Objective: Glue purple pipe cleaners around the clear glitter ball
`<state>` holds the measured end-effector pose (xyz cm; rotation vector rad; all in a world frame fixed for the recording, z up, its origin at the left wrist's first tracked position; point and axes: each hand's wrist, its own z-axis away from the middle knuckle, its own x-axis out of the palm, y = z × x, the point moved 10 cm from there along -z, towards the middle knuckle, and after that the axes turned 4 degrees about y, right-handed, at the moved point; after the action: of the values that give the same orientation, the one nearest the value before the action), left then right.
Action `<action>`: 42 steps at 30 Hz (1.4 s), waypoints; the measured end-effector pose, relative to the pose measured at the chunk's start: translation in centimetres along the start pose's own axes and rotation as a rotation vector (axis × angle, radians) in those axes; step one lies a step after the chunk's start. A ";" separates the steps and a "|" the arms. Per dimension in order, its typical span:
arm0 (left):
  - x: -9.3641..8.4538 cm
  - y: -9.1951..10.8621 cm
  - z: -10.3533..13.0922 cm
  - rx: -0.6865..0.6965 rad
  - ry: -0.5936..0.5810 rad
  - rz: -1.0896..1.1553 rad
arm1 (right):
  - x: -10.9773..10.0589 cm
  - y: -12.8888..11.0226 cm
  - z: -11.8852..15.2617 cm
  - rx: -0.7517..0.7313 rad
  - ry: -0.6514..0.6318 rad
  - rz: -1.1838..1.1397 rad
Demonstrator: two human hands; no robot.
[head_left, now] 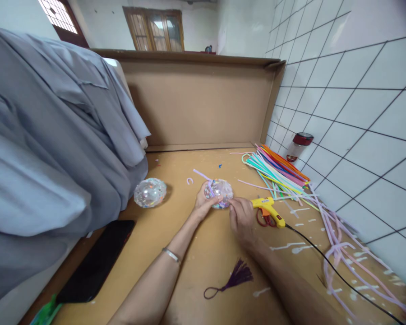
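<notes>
Forearms extend from the lower edge, nearest the camera, over a brown tabletop with whitish streaks at right. White wall tiles bound the right side; grey cloth drapes the left. A cardboard panel stands at the back, with a wood-framed window beyond. A black flat slab lies at left. Coloured fuzzy strips are heaped at right, near a yellow glue gun.

Central item: a clear speckled round piece, located between the hands. Left hand: fingers curled around its left side, thumb across the front. Right hand: fingers bunched together at its right edge; whether they pinch anything cannot be determined. A matching round piece rests at left. Lidded clear jar: beside the tiles; contents indistinct.
</notes>
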<state>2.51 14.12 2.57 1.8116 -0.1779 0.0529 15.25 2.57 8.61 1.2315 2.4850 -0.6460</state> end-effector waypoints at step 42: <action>0.5 2.1 0.9 0.021 0.086 -0.161 | 0.1 -0.4 0.1 -0.015 0.026 0.057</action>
<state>2.69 12.71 4.42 1.8348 0.0300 0.0189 14.88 2.36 8.63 1.3077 2.4615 -0.6001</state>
